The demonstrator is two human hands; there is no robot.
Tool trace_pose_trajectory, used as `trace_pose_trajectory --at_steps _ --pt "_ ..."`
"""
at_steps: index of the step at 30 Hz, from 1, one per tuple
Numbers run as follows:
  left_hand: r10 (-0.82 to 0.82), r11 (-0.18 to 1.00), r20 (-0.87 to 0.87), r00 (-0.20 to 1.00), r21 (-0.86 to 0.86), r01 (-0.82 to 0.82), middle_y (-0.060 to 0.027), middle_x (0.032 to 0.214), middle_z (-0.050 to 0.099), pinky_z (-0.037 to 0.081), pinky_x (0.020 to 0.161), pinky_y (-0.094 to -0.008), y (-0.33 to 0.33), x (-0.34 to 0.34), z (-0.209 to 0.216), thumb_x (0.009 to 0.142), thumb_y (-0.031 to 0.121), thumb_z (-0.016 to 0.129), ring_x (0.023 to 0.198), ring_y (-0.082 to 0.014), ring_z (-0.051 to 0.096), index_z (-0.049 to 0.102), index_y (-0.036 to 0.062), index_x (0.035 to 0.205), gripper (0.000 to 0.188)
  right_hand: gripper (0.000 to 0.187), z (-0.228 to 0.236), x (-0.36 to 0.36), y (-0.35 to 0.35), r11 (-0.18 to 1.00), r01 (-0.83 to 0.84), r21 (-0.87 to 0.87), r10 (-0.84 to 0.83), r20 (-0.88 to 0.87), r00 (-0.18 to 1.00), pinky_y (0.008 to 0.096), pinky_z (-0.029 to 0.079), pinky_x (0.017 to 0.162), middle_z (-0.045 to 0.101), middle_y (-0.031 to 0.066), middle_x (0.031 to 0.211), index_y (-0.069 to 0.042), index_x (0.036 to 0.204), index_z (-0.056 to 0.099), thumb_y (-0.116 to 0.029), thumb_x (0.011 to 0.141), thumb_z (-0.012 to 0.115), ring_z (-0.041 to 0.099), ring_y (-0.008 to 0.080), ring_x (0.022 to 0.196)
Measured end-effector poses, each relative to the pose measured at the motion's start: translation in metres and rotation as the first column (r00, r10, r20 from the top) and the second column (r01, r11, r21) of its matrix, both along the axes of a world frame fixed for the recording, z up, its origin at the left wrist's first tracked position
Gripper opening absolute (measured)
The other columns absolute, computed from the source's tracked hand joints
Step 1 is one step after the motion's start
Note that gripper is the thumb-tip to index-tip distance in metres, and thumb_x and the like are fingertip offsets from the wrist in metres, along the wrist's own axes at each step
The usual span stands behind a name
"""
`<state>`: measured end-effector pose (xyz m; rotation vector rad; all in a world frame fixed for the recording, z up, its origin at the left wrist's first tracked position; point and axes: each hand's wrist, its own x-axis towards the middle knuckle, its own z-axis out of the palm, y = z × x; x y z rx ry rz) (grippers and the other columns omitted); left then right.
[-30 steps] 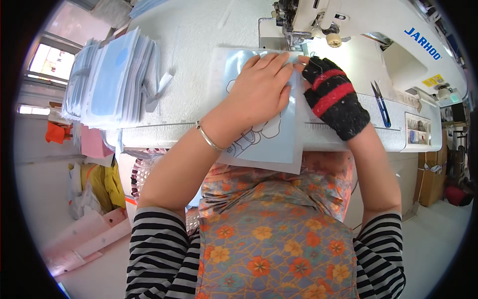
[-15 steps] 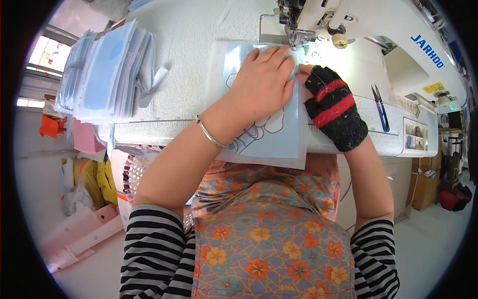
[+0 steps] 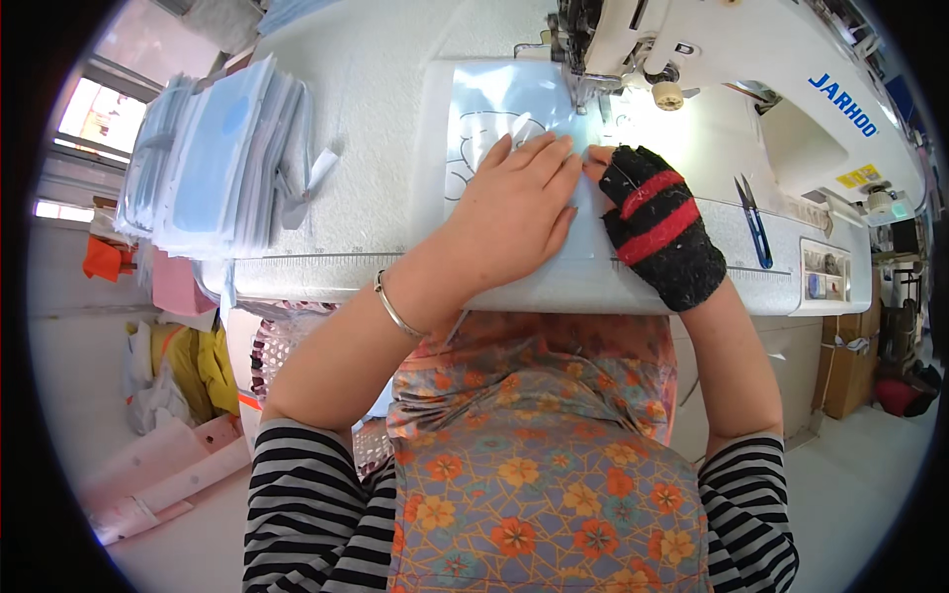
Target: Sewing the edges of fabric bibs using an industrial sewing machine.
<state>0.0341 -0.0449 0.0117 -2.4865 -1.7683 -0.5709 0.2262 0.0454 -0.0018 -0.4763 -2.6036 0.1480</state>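
Observation:
A light blue sheet with a line drawing (image 3: 494, 91) lies on the sewing table, a clear, shiny layer over it. Its far right edge is at the presser foot (image 3: 583, 97) of a white sewing machine (image 3: 727, 84). My bare left hand (image 3: 519, 210) rests flat on the sheet, fingers stretched toward the foot, covering much of the drawing. At the sheet's right edge is my right hand (image 3: 660, 227) in a black fingerless glove with red stripes. Its fingertips are drawn together on that edge, partly hidden by the glove.
A thick stack of blue and clear sheets (image 3: 213, 163) stands at the table's left. Thread snips (image 3: 754, 222) lie to the right, beside an inset tray of small parts (image 3: 825, 272). A ruler strip (image 3: 326, 253) runs along the table's front.
The sheet has slid away from me, deeper past the presser foot, its near edge now up on the table. My left hand has shifted slightly toward me on it; my right stays at the edge.

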Motion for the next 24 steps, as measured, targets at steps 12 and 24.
trace_pose_trajectory --at_steps 12,24 --pt "-0.07 0.98 0.076 0.995 0.19 0.055 -0.0108 0.116 0.063 0.047 0.096 -0.0446 0.032 -0.024 -0.009 0.073 0.004 0.062 0.108 -0.0296 0.06 0.064 0.0039 0.106 0.033 0.049 0.002 -0.011 0.006 0.999 0.014 -0.03 -0.014 0.028 1.0 0.0443 0.042 0.104 0.058 0.0162 0.126 -0.002 0.122 0.058 0.003 0.073 0.056 0.054 0.0345 0.118" --pt "-0.085 0.976 0.057 0.995 0.206 0.072 -0.0075 0.114 0.064 0.044 0.104 -0.043 0.062 -0.045 -0.012 0.073 0.002 0.061 0.105 -0.0288 0.062 0.067 0.0082 0.104 0.032 0.038 -0.004 -0.023 0.009 0.997 0.074 0.013 -0.073 -0.018 0.997 0.0455 0.044 0.101 0.057 0.0184 0.125 -0.003 0.117 0.059 0.002 0.08 0.056 0.056 0.0364 0.115"
